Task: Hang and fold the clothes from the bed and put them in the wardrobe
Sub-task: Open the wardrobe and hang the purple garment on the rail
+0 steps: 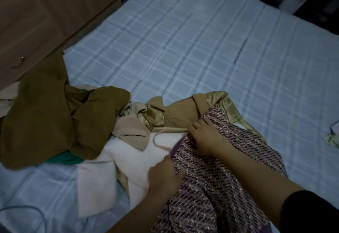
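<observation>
Both hands on purple tweed garment [211, 177], spread over near edge of bed [201, 40]. Left hand [165, 175] pinching tweed's left edge, thumb on top. Right hand [205, 133] pressing tweed's upper corner, fingers curled onto the fabric; grip unclear. Under tweed: white garment [128, 152] with thin drawstring, plus tan jacket [179, 111] with shiny gold lining. Left of those, crumpled olive-brown garment [45, 119] over something green [64, 159]. Wooden wardrobe [45, 12] far left, beside bed.
</observation>
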Available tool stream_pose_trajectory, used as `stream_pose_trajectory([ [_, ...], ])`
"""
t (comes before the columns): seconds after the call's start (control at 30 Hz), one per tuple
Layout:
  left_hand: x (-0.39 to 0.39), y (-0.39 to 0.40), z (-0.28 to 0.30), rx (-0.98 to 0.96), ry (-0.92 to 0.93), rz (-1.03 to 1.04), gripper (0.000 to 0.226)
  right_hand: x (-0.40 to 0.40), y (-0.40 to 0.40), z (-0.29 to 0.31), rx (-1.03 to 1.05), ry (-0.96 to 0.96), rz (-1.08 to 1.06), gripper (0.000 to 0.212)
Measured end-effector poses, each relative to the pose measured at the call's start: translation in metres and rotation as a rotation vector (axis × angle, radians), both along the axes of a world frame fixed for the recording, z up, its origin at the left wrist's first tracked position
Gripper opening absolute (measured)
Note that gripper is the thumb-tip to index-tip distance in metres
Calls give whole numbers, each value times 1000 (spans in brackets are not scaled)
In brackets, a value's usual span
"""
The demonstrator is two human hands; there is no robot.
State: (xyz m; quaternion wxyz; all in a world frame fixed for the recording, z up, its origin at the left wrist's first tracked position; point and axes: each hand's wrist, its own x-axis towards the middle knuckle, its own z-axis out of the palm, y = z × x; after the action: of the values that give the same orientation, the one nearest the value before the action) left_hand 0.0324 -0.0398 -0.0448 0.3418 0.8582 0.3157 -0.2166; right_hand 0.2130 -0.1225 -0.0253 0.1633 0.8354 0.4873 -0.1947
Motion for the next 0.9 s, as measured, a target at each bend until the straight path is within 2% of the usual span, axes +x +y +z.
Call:
stream_pose_trajectory([
  [0.13, 3, -7, 6, -11, -65, 66, 44, 5, -9, 4, 90, -26, -67, 45],
  [0.37, 3, -13, 33, -62, -424, 97, 31, 2, -43, 41, 321, -5, -247, 39],
  [0.53, 11, 1, 67, 28, -582, -10, 33, -6, -73, 83, 443, 5, -348, 28],
  [0.73, 14, 25, 120, 161, -684, -106, 31, -34, -96, 131, 618, 34, -435, 16],
  [0.9, 5, 31, 187, 257, -803, -156, 29, -71, -113, 186, 812, -56, -471, 9],
])
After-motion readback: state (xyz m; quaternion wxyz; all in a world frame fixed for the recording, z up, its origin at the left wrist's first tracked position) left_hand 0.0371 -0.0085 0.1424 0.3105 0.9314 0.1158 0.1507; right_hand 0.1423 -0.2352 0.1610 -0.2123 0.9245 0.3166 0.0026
